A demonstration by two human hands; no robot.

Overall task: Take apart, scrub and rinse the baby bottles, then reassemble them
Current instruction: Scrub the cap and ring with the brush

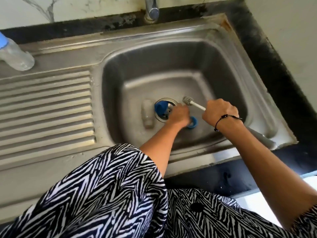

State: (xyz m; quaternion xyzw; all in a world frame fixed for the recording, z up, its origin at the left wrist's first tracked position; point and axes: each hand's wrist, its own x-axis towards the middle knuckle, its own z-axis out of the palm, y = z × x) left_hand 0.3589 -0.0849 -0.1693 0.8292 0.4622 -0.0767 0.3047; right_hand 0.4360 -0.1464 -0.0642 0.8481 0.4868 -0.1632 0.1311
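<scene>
Over the drain (163, 117) at the sink (228, 69) floor, the left hand (179, 115) reaches down, fingers curled at a blue screw ring (193, 122); whether they actually grip it cannot be told, since the hand covers most of the ring. Right of the drain, the right hand (220, 113) is closed around the white handle of a small bottle brush (188, 101), bristles pointing toward the drain. A blue cap (160, 107) lies on the drain. A clear bottle body (147, 114) lies just left of it. Far left of the drain, on the ribbed drainboard (46, 107), stands an assembled baby bottle (15, 55). The tap (151, 9) rises behind the basin.
</scene>
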